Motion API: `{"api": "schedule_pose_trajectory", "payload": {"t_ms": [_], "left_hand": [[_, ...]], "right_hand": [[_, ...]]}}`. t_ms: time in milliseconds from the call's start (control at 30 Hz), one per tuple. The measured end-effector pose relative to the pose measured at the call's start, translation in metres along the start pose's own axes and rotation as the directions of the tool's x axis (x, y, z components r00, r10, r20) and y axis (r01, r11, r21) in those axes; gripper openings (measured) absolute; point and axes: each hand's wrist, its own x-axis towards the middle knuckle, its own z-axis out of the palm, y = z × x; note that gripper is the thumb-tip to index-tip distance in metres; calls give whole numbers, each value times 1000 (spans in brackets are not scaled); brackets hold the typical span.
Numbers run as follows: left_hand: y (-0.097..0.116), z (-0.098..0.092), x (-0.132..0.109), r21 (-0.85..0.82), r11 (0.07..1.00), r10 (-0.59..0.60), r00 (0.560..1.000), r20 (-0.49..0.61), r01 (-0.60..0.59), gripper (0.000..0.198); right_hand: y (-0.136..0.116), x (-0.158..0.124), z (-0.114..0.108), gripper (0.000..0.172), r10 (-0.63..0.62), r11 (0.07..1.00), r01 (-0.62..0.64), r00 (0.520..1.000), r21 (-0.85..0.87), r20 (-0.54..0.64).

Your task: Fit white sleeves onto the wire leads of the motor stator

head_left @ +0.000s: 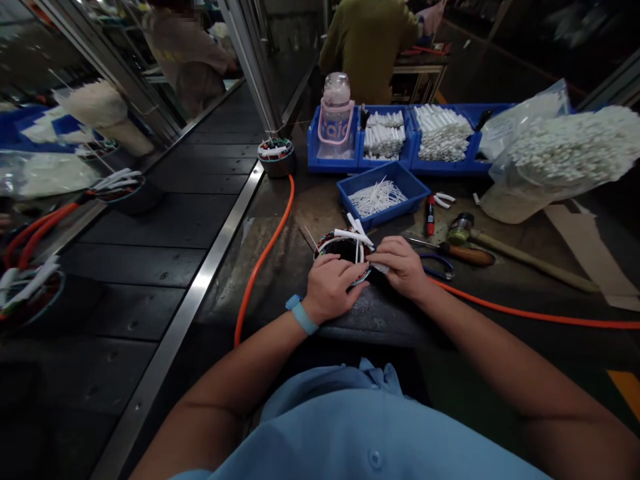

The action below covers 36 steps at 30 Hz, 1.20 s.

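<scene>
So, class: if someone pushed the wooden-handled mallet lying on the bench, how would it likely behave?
The mallet looks rigid and probably head-heavy, given its thick metal-looking head. The rounded handle might let it roll slightly, though the head would likely stop it. It lies flat, so tipping seems unlikely.

dim overall, light from above bench, wide-angle bending at edges, corners dark

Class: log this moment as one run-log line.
left hand: on stator | right hand: on stator, at white sleeves | mallet: on bench
</scene>
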Motion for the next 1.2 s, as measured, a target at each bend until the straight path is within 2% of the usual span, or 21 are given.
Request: {"api": "schedule_pose_trajectory", "payload": {"t_ms": [133,233,267,300,333,367,400,433,467,500,600,667,733,900,967,1000,1033,1100,1167,1200], "left_hand": [[-11,-5,5,-32,995,98,995,-33,-99,21],[-20,-7,7,-52,980,190,981,-35,-191,21],[-22,-7,7,-45,978,203,978,-41,-204,21],[-23,-5,7,-32,977,207,977,-58,-209,20],[-24,-3,7,-14,978,205,975,-84,-207,19],[-24,-1,6,4,979,204,972,-115,-205,18],[-24,2,6,18,978,206,968,-146,-206,18],[-24,5,6,29,977,212,961,-175,-211,17],[-24,7,6,35,975,220,955,-200,-217,17],[-24,8,6,38,974,228,948,-220,-225,18],[-25,10,6,32,970,241,936,-257,-241,19],[-25,9,7,23,970,238,935,-263,-241,19],[-26,7,8,5,971,232,938,-258,-239,18],[-24,3,9,-33,970,226,943,-245,-241,14],[-24,2,8,-31,973,216,950,-225,-228,13],[-24,3,7,-25,976,206,956,-209,-216,13],[-24,3,6,-18,980,193,963,-189,-200,13],[-24,4,4,-6,985,171,973,-152,-174,15],[-22,3,0,-20,986,165,979,-118,-168,19],[-20,2,-1,-39,986,156,981,-114,-161,22]], "right_hand": [[-11,-3,4,26,-31,999,31,999,-16,-17],[-6,1,-17,25,-32,998,38,992,-45,124],[3,3,-32,23,25,994,-14,993,-106,112],[15,4,-52,22,109,977,-98,993,-189,49],[30,6,-75,23,212,927,-239,970,-291,-121],[49,7,-100,22,293,814,-435,880,-386,-373],[68,7,-126,28,292,743,-529,808,-410,-512],[87,6,-152,35,281,693,-584,758,-422,-588],[105,4,-175,39,276,631,-627,732,-456,-623],[121,1,-194,34,270,514,-659,731,-549,-626],[150,-11,-227,5,316,446,-603,797,-661,-514],[157,-19,-231,5,327,447,-544,839,-711,-436],[159,-24,-229,7,325,428,-530,846,-732,-422],[160,-26,-234,9,355,447,-607,795,-657,-492],[154,-20,-238,6,370,505,-658,750,-559,-549],[148,-14,-237,7,371,566,-676,720,-472,-586],[139,-8,-234,10,369,647,-670,693,-364,-619],[107,3,-216,18,327,807,-566,665,-168,-671],[60,7,-185,18,246,904,-415,693,-97,-678],[32,5,-167,17,239,928,-365,732,-72,-638]]}}
